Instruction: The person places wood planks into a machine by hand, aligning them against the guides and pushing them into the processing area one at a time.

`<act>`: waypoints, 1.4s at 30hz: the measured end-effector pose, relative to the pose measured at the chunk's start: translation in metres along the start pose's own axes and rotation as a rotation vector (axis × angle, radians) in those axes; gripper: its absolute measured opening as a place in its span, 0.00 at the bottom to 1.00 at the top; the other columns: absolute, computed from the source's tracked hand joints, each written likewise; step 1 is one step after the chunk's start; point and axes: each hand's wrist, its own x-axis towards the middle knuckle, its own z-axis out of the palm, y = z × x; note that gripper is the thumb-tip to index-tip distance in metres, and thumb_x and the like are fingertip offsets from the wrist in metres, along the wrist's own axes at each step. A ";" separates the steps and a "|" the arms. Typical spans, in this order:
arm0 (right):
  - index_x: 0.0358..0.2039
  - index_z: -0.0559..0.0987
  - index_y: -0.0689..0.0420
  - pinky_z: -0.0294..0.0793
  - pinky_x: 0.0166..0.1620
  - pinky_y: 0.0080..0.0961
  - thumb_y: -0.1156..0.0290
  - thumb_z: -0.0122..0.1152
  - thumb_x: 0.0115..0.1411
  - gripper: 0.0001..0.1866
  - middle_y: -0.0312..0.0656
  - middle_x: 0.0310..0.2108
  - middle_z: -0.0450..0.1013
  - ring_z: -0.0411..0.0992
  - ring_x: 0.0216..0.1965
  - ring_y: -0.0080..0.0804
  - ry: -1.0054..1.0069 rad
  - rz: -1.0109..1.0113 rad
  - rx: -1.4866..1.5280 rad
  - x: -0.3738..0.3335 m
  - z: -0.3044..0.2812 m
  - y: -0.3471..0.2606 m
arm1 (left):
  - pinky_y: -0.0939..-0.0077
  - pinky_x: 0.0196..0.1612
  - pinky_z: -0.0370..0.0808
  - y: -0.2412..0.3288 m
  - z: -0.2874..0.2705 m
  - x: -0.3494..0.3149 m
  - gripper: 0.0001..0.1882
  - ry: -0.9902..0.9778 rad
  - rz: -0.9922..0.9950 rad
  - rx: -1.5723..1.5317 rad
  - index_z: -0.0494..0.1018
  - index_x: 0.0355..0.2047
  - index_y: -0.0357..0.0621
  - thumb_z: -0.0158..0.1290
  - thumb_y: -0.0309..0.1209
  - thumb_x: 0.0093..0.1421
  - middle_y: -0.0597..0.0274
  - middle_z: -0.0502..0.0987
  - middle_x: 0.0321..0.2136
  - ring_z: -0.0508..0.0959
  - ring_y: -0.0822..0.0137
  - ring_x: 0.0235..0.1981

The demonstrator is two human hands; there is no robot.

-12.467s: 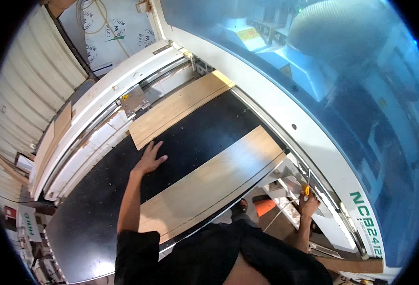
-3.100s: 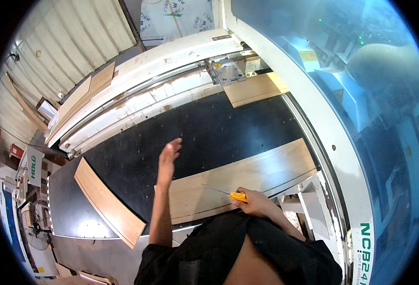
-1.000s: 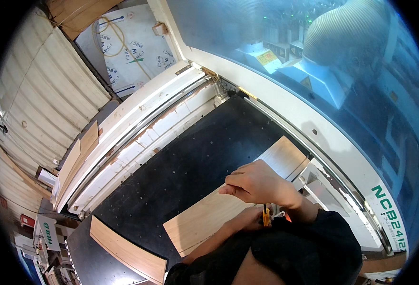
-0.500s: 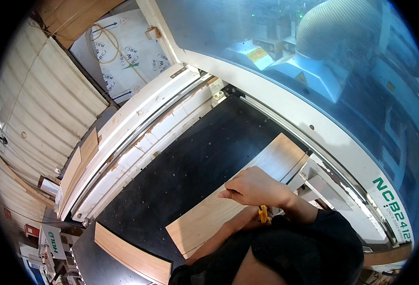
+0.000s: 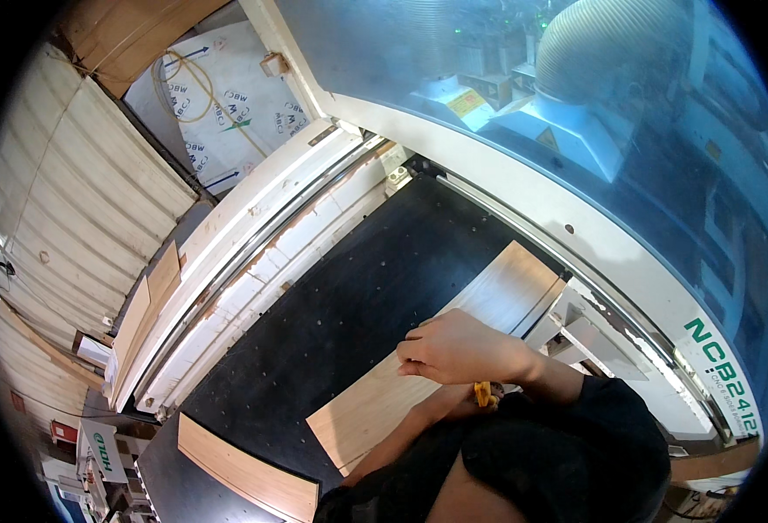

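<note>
Folded into a loose fist with the right hand (image 5: 458,344), back of the hand upward; impossible to tell of anything held inside. Poised over the middle of the wide pale board (image 5: 366,411), across the left wrist, without a clear view of any contact. Closed narrowly around a yellow handle (image 5: 484,394) with the left hand (image 5: 462,403), close to the body and partly hidden beneath the right wrist. Along the near edge of the black tabletop (image 5: 331,288) with the wide pale board, right end close to the right edge. Toward the left end of the tabletop with a narrower pale board (image 5: 249,466), aslant near the near edge. Beyond the right edge, behind a blue see-through guard (image 5: 706,200), with a ribbed hose (image 5: 606,52).
</note>
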 end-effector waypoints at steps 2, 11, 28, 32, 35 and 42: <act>0.40 0.84 0.54 0.76 0.38 0.27 0.57 0.59 0.71 0.14 0.39 0.32 0.80 0.79 0.34 0.36 -0.004 -0.017 0.017 0.002 -0.002 -0.003 | 0.61 0.61 0.72 -0.008 0.003 0.001 0.25 0.009 -0.016 -0.035 0.73 0.55 0.43 0.65 0.32 0.59 0.53 0.78 0.50 0.77 0.55 0.53; 0.42 0.84 0.55 0.77 0.35 0.26 0.56 0.58 0.71 0.15 0.40 0.32 0.81 0.79 0.34 0.34 0.043 -0.110 0.054 0.009 0.001 -0.005 | 0.60 0.63 0.71 0.013 -0.002 -0.003 0.26 0.015 -0.030 -0.046 0.73 0.57 0.44 0.65 0.31 0.58 0.53 0.77 0.52 0.76 0.54 0.55; 0.30 0.85 0.54 0.70 0.27 0.22 0.56 0.63 0.69 0.16 0.36 0.23 0.79 0.75 0.23 0.30 0.203 -0.053 -0.055 0.000 0.019 0.007 | 0.62 0.59 0.73 0.014 -0.002 -0.003 0.26 0.003 -0.052 -0.020 0.73 0.56 0.41 0.66 0.31 0.57 0.55 0.77 0.49 0.77 0.57 0.52; 0.27 0.84 0.55 0.67 0.24 0.21 0.59 0.66 0.67 0.15 0.36 0.22 0.79 0.74 0.20 0.28 0.312 -0.093 -0.020 -0.007 0.024 0.008 | 0.62 0.58 0.74 0.006 0.002 -0.003 0.25 0.027 -0.002 -0.115 0.72 0.54 0.41 0.66 0.32 0.58 0.56 0.77 0.47 0.77 0.58 0.50; 0.25 0.84 0.55 0.65 0.22 0.21 0.60 0.68 0.65 0.15 0.36 0.20 0.77 0.72 0.19 0.27 0.371 -0.112 0.014 -0.011 0.026 0.009 | 0.63 0.57 0.74 -0.006 0.007 0.000 0.24 0.030 0.039 -0.107 0.72 0.53 0.41 0.66 0.32 0.58 0.56 0.77 0.46 0.77 0.58 0.50; 0.23 0.82 0.56 0.63 0.20 0.22 0.63 0.69 0.64 0.15 0.36 0.17 0.74 0.70 0.16 0.27 0.501 -0.134 0.076 -0.015 0.030 0.004 | 0.63 0.56 0.75 -0.011 0.011 0.000 0.23 0.039 0.165 -0.061 0.72 0.53 0.41 0.65 0.32 0.60 0.55 0.77 0.45 0.78 0.58 0.49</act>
